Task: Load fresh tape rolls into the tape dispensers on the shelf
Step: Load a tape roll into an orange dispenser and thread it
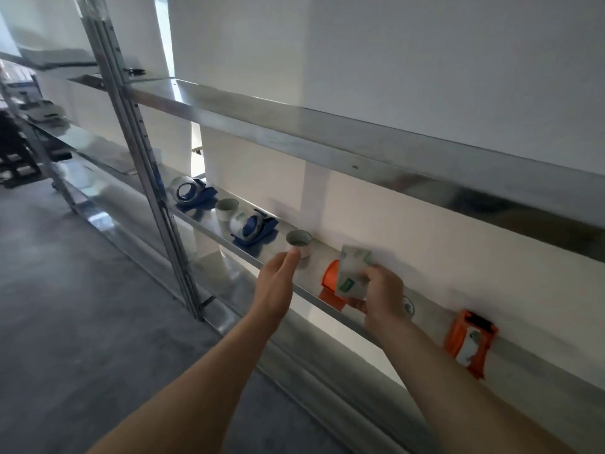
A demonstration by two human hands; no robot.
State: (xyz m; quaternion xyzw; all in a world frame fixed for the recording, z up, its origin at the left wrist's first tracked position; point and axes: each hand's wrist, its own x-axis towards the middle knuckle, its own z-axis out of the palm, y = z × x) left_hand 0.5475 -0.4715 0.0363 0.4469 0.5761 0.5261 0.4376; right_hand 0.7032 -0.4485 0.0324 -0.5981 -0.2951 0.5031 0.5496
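Clear tape roll [355,273], band facing camera, pinched by right hand [383,296]; left hand [275,283] stretched flat, empty

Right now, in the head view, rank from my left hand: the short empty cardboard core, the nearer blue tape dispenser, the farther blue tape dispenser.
1. Short empty cardboard core, at the left hand's fingertips.
2. Nearer blue tape dispenser, further left.
3. Farther blue tape dispenser, leftmost.

Metal shelf [209,224] with 2 blue dispensers [193,191] [253,226], 2 orange dispensers [330,273] [469,342], loose tape rolls [299,242] between.
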